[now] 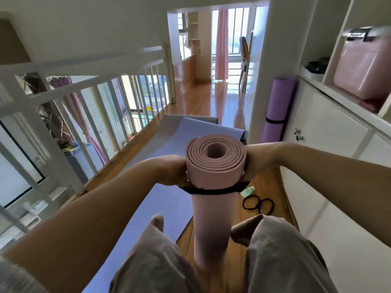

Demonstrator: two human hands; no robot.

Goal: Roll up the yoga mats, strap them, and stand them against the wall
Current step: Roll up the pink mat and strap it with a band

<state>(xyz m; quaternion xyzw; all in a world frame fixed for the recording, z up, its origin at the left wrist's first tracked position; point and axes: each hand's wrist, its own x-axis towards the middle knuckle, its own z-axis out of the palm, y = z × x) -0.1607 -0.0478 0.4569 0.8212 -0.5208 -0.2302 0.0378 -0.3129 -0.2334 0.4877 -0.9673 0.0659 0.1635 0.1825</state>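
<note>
Holding black strap (pixel 203 191) round pink mat (pixel 211 220).

Wooden floor (pixel 224 106): unrolled mat (pixel 167 205), black loops (pixel 260 205)

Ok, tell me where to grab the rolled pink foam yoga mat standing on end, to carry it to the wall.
Wrap one hand round the pink yoga mat from the side, just under the black elastic strap held by the left hand and right hand. It stands upright, spiral end up, and the strap binds only the top, so gripping there probably keeps the layers from loosening.
</note>
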